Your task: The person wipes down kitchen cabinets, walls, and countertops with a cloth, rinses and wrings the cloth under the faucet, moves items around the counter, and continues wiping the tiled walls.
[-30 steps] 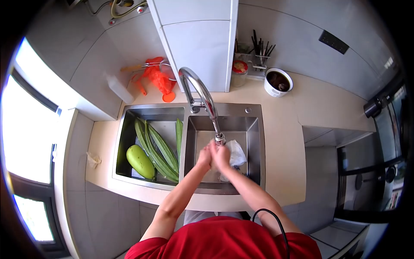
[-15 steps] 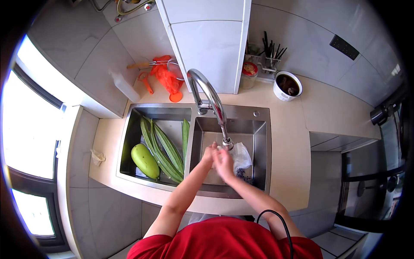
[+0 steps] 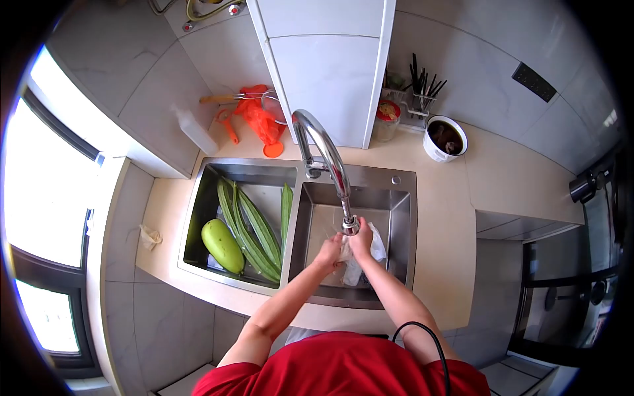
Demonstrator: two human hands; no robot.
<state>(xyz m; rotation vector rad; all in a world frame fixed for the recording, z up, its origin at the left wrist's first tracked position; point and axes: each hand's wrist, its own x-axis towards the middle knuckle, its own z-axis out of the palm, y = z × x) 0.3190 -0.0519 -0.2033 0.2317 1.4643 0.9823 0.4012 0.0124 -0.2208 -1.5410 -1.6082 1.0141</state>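
Note:
Below the spout of the chrome faucet [image 3: 328, 148], both my hands are inside the right sink basin [image 3: 399, 204]. A thin, crumpled white sheet [image 3: 352, 270] hangs between them; whether it is cloth or plastic I cannot tell. My left hand [image 3: 329, 252] pinches its left side with closed fingers. My right hand [image 3: 360, 240] is wrapped round the upper part, right under the faucet head, which hides some of the fingers. Another white part of the sheet shows just right of my right hand. Whether water is running is not clear.
In the left basin [image 3: 264, 173] lie several long ridged green gourds [image 3: 259, 224] and a smooth pale-green gourd [image 3: 222, 245]. Behind it are an orange bag [image 3: 259, 119], a peeler [image 3: 228, 125] and a white bottle [image 3: 197, 132]. A white pot [image 3: 436, 153] of dark liquid stands back right.
My hands were close together beside the white sheet, which lay in the basin with a dark-patterned part showing. Now the hands are slightly apart with the sheet between them, the right one further right.

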